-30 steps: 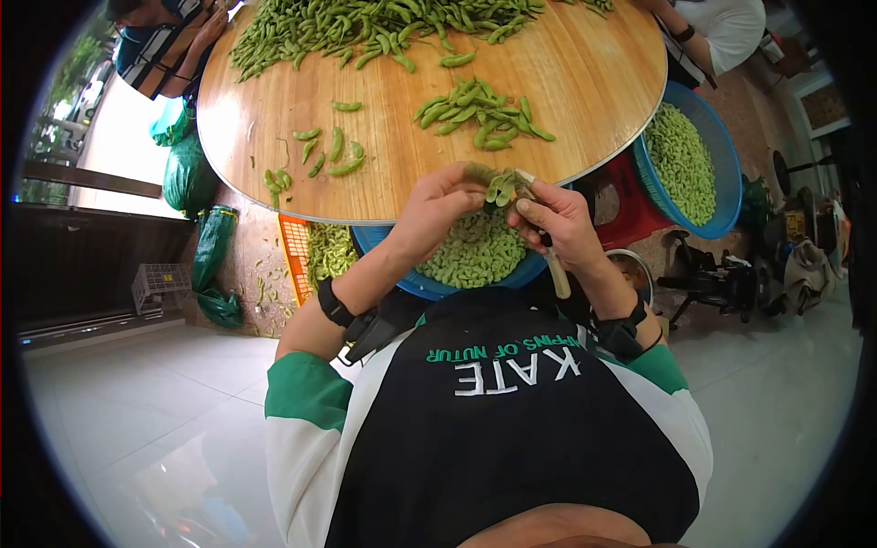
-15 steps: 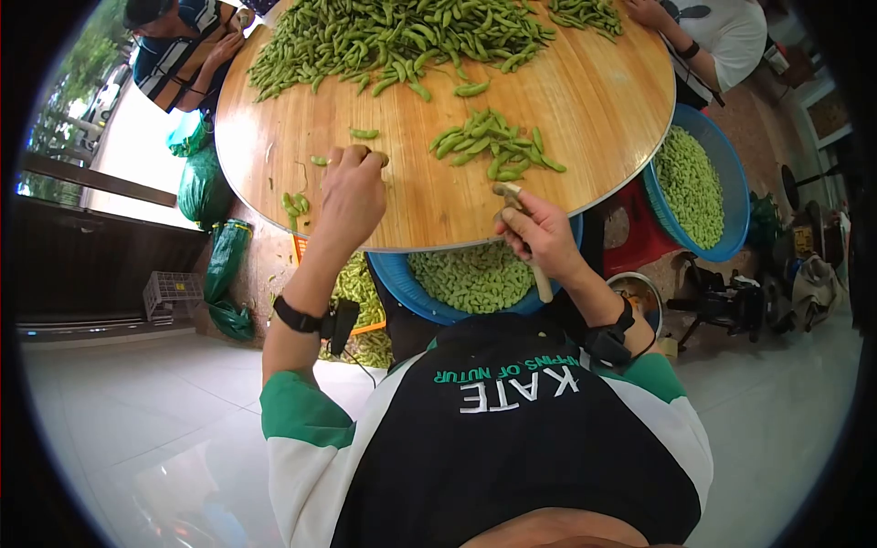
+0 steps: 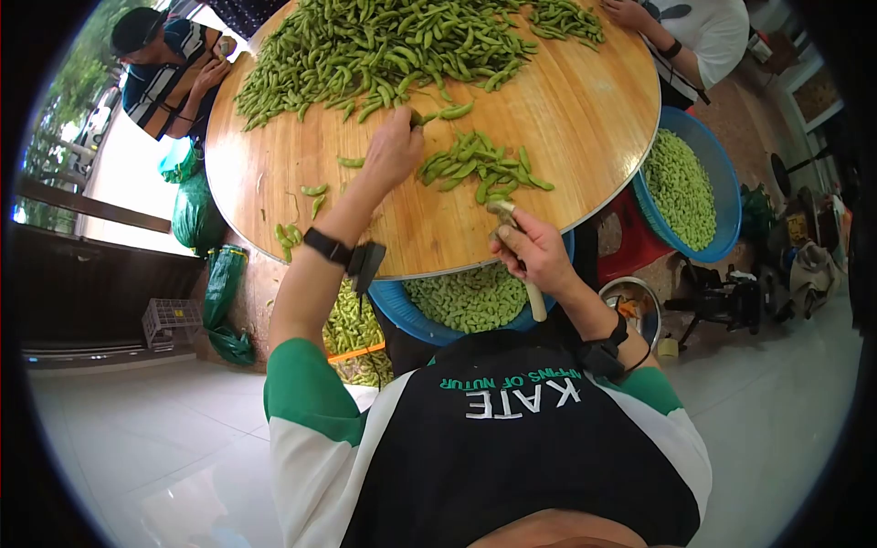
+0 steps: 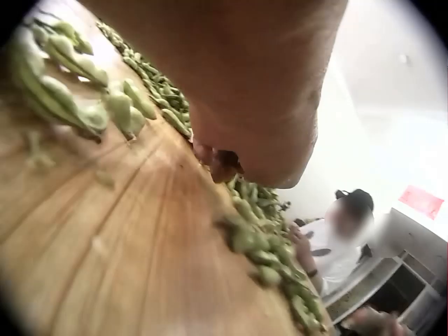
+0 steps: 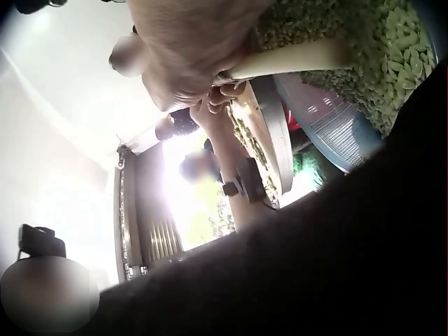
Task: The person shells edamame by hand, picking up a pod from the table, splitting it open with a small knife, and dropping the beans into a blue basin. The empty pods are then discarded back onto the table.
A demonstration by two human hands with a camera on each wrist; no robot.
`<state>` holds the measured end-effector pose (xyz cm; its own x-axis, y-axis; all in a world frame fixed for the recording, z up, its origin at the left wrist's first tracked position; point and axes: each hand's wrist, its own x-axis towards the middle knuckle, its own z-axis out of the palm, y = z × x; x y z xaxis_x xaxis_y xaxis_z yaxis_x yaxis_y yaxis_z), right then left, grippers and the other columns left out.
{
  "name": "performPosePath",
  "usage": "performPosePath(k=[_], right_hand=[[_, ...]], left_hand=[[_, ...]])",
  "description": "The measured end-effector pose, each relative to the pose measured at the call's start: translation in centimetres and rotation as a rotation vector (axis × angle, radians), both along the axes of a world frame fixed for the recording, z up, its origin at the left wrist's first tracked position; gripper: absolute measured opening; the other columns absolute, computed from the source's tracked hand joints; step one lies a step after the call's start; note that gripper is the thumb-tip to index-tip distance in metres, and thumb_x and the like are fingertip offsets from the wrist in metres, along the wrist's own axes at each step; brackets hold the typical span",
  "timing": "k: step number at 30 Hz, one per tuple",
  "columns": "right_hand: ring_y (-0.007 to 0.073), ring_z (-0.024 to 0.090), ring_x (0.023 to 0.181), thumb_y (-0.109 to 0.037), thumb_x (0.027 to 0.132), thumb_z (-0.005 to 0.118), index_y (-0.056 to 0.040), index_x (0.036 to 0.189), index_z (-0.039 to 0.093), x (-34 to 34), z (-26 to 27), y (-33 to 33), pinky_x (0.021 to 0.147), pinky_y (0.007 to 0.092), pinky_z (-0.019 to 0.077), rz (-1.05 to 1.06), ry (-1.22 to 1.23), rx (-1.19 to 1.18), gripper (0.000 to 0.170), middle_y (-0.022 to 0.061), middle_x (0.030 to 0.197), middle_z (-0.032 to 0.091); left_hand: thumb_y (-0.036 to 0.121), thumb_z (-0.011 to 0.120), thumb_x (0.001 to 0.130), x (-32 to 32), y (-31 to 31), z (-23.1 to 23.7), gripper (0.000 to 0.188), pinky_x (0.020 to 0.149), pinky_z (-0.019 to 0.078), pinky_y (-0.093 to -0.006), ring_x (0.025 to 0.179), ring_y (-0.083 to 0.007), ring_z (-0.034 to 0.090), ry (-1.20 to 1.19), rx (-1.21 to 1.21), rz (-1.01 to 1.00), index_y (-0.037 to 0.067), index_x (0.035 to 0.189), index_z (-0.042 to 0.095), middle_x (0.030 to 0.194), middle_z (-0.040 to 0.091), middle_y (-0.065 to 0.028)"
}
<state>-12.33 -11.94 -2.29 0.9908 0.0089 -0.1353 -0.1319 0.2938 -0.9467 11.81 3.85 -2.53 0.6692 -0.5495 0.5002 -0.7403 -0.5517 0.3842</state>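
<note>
So the biggest thing we've got is the round wooden counter (image 3: 575, 114), and it looks smooth enough that pods should slide around on it pretty easily. The big heap of pods (image 3: 384, 59) sits along its far side. We'd guess that one's heavy as a lot, but it's loose, so we'd draw from the edge rather than dig into the middle.

Next down, the blue basin (image 3: 402, 312) is under the near edge, full of pale green beans (image 3: 466, 301). Those look firm but easy to bruise, so we'd scoop, not squeeze.

Then there's the small pile (image 3: 466, 164), on the counter between the heap and us. Easy pickings, since the pods poke out every which way.

Our left hand (image 3: 393, 151) is down by the heap's near edge, fingers bent under. We can't tell whether it's pinching anything. Our right hand (image 3: 539, 247) is wrapped around a tool with a pale handle (image 3: 535, 303); the working end is too hidden to call.

Smallest, the single pod (image 3: 456, 110) just beside the left fingertips: light, bendy, probably a bit fuzzy, so not too slippery. We'd pinch it mid-length, gently, so nothing inside gets crushed.
</note>
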Motion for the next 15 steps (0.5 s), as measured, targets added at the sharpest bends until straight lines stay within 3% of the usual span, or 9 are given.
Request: performPosePath(k=[2, 3, 5, 6, 8, 15], right_hand=[[0.0041, 0.046, 0.054, -0.016, 0.097, 0.047, -0.0047, 0.13, 0.046, 0.3, 0.5, -0.1, 0.044, 0.0179, 0.0356, -0.017, -0.007, 0.102, 0.035, 0.0032, 0.08, 0.057], [0.0043, 0.046, 0.054, -0.016, 0.097, 0.047, -0.0053, 0.13, 0.046, 0.6, 0.8, -0.1, 0.044, 0.0179, 0.0357, -0.023, -0.021, 0.197, 0.035, 0.0034, 0.08, 0.057], [0.0051, 0.046, 0.054, -0.017, 0.097, 0.047, -0.0061, 0.131, 0.045, 0.9, 1.4, 0.0, 0.043, 0.0175, 0.0358, -0.01, -0.01, 0.257, 0.035, 0.0038, 0.081, 0.057], [0.0054, 0.046, 0.054, -0.017, 0.097, 0.047, -0.0063, 0.131, 0.045, 0.9, 1.8, 0.2, 0.043, 0.0176, 0.0356, 0.01, -0.019, 0.31, 0.036, 0.0039, 0.082, 0.057], [0.0058, 0.045, 0.055, -0.019, 0.097, 0.048, -0.0068, 0.131, 0.045, 0.9, 1.6, 0.4, 0.042, 0.0178, 0.0354, 0.048, -0.027, 0.393, 0.036, 0.0044, 0.084, 0.057], [0.0061, 0.04, 0.051, -0.02, 0.098, 0.048, -0.0055, 0.13, 0.043, 0.0, 1.4, 0.8, 0.042, 0.0174, 0.0355, 0.13, -0.029, 0.493, 0.035, 0.0078, 0.083, 0.054]], left_hand=[[0.008, 0.049, 0.09, -4.3, 0.5, 2.2, 0.008, 0.06, 0.0454, -0.0387, 0.065, -0.031, 0.057, 0.423, -0.107, -0.088, 0.001, 0.087, 0.052, 0.077, 0.058, -0.0127], [0.008, 0.049, 0.09, -6.1, 0.7, 2.6, 0.008, 0.06, 0.0454, -0.0387, 0.065, -0.031, 0.057, 0.429, -0.105, -0.09, 0.001, 0.087, 0.052, 0.077, 0.058, -0.0127], [0.013, 0.049, 0.094, -9.5, 1.1, 3.3, 0.014, 0.053, 0.0407, -0.0279, 0.057, -0.0153, 0.051, 0.965, -0.393, -0.249, 0.002, 0.086, 0.05, 0.067, 0.053, -0.0038], [0.013, 0.049, 0.094, -11.1, 1.2, 3.7, 0.014, 0.053, 0.0407, -0.0279, 0.057, -0.0153, 0.051, 0.974, -0.392, -0.248, 0.002, 0.086, 0.05, 0.067, 0.053, -0.0038], [0.015, 0.048, 0.097, -13.4, 1.3, 4.3, 0.018, 0.053, 0.0372, -0.0224, 0.061, -0.0055, 0.044, 1.147, -0.458, -0.289, 0.002, 0.085, 0.048, 0.068, 0.049, 0.0], [0.011, 0.049, 0.097, -15.5, 2.0, 2.5, 0.015, 0.051, 0.0358, -0.022, 0.059, -0.0051, 0.042, 1.121, -0.514, -0.269, 0.001, 0.086, 0.048, 0.067, 0.047, 0.0011]])
